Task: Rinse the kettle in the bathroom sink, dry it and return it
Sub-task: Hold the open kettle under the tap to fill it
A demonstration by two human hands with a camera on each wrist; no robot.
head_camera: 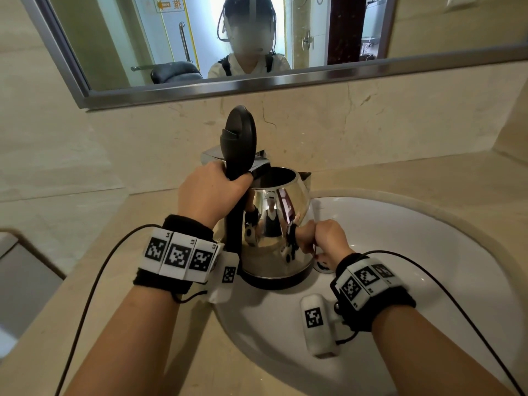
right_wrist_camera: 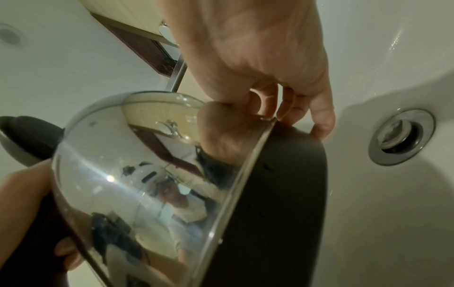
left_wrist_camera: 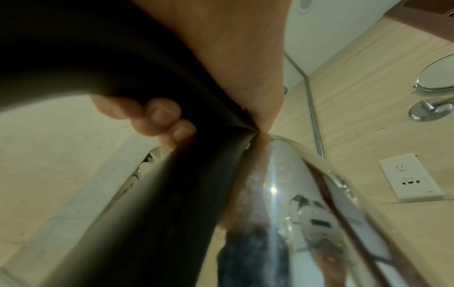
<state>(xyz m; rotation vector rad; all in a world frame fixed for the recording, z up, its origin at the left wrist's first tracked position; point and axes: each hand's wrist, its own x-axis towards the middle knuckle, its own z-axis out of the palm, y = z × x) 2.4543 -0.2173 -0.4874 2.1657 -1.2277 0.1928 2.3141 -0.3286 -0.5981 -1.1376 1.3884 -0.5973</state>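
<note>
1. A big mirror (head_camera: 200, 38) with a grey metal frame hangs on the wall at 12 o'clock.
2. The beige stone counter (head_camera: 414, 178) runs around the basin, from 9 o'clock to 3 o'clock.
3. A white wall socket (left_wrist_camera: 411, 177) sits at 3 o'clock in the left wrist view.
4. A small round shiny mirror (left_wrist_camera: 439, 74) on a metal arm is at 2 o'clock there.
5. The wall (head_camera: 71, 144) is beige stone tile.

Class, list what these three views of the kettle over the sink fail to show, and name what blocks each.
- Head view: faucet spout hidden behind the kettle lid and left hand.
- Head view: kettle interior too dark to tell if it holds water.
- Left wrist view: handle blurred, too close.
- Right wrist view: right hand fingertips partly hidden behind the kettle base.
</note>
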